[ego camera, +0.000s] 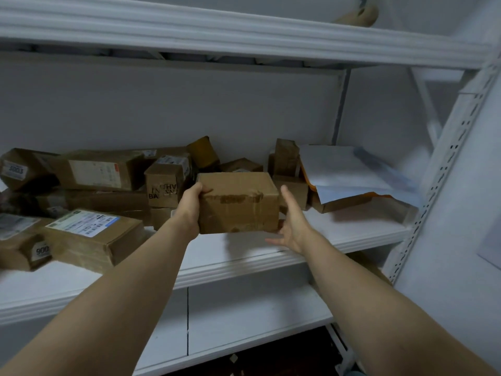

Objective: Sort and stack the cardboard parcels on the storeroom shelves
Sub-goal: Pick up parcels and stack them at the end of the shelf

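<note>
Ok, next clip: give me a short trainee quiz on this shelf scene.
1. True or false: the left hand grips the plain brown parcel with its thumb on top.
2. The white mailer lies: A) right of that parcel, B) left of it, C) on the shelf above.
3. Fill in: the right hand, beside the parcel, is ___ (open or shut).
Key: 1 true; 2 A; 3 open.
</note>
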